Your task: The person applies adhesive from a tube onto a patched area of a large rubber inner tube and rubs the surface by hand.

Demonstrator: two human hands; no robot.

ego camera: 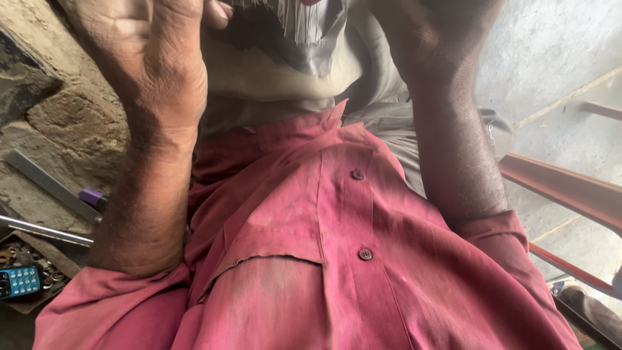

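Observation:
My left hand [139, 48] is raised close to the camera at the upper left, palm side showing; its fingers run out of the top edge. My right hand [440, 35] is raised at the upper right, dark in shadow, its fingers also cut off. Neither hand shows anything held. Both forearms rise from the rolled sleeves of my faded red buttoned shirt [324, 259], which fills the lower half. Grey cloth [291, 78] lies beyond the shirt between the two hands.
On the rough ground at the left lie a flat grey metal strip [52, 188], a small purple object [92, 196], a shiny metal rod [45, 231] and a blue keypad phone [19, 282] among small metal parts. Reddish metal bars [564, 188] cross the concrete at the right.

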